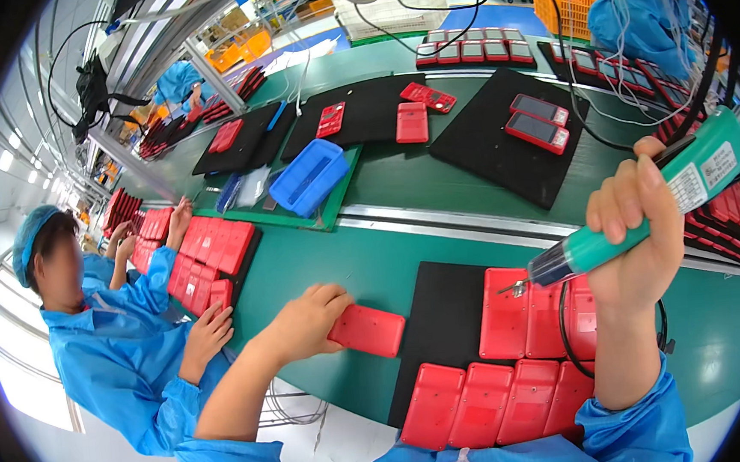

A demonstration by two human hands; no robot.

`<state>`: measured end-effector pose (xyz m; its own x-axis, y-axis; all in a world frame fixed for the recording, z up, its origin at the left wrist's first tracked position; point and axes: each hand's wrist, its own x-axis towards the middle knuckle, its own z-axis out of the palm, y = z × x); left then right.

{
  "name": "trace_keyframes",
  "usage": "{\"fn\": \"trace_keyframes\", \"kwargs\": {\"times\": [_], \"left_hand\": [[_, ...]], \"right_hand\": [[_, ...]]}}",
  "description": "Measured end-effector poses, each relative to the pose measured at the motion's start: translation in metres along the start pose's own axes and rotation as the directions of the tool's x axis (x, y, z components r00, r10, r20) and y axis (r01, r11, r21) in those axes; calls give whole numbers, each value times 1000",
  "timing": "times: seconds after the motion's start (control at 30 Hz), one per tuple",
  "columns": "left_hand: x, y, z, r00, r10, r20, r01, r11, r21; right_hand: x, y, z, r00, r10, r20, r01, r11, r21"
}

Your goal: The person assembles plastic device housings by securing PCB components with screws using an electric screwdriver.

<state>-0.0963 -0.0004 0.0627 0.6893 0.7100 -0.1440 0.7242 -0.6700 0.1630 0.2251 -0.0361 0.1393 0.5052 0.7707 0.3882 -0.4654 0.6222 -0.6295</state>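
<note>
My left hand [306, 323] is closed on one end of a red handheld device casing [369, 331], which lies back side up at the left edge of a black mat [444, 312]. In my right hand [639, 212] is a green electric screwdriver [593, 248], its fingers wrapped round the body. The screwdriver's dark nose and thin bit [511, 287] point left, above the casings. Two rows of similar red casings [434, 405] lie back side up on the mat. A black cable hangs below my right hand and crosses some of them.
A co-worker in blue [103, 335] works at the left beside more red casings [216, 242]. Beyond the metal rail [447, 226] are a blue bin [308, 179], black mats and two devices with dark screens [537, 129]. Stacked red devices [730, 223] stand at the right. Cables hang overhead.
</note>
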Motion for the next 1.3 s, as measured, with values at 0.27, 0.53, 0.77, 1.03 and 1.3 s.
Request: {"fn": "trace_keyframes", "kwargs": {"times": [0.27, 0.53, 0.77, 1.03, 1.3], "left_hand": [[86, 47, -24, 865, 500, 41, -501, 860, 98], [100, 70, 5, 801, 596, 50, -593, 779, 203], [86, 111, 5, 957, 49, -286, -290, 188, -939], [90, 152, 0, 855, -200, -479, -315, 533, -785], [72, 186, 22, 825, -383, -415, -409, 102, -907]], "right_hand": [[-1, -3, 0, 1000, 9, -4, -9, 1000, -4], [-3, -4, 0, 999, 18, -38, -16, 999, 42], [-2, 1, 5, 1000, 5, -29, -4, 998, 55], [-3, -2, -2, 999, 37, -23, -33, 986, 162], [-13, -27, -3, 983, 182, 21, -179, 932, 316]]}}
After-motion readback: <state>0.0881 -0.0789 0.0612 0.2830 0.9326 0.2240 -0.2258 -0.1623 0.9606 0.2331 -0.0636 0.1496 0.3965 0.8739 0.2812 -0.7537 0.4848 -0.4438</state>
